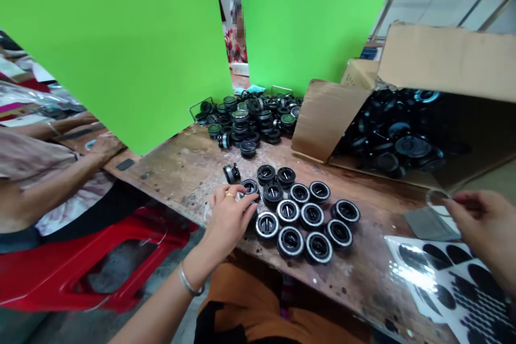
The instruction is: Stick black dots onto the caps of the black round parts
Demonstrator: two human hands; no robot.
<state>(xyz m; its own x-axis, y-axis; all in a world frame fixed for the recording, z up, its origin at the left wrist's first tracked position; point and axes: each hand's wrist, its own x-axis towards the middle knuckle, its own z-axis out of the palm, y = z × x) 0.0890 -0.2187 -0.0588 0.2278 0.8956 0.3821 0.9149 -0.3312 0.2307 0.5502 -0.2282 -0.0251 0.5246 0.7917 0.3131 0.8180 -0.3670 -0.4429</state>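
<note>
Several round black parts (313, 215) stand face up in a group on the wooden table, some with a pale ring on top and some all black. My left hand (229, 209) rests at the group's left edge, fingers bent over a black part (250, 187); whether it grips one is unclear. At the right, my right hand (479, 220) pinches a thin pale ring (438, 202) above a grey pad (431, 223). Below that lies a clear sheet with black round stickers (455, 279). One part (231, 173) lies on its side beyond my left hand.
A heap of black parts (258, 118) sits at the back. An open cardboard box (322, 118) holding more parts stands at the right rear. Green panels (121, 37) rise behind; another person's arm (76, 172) is at the left, by a red chair (133, 258).
</note>
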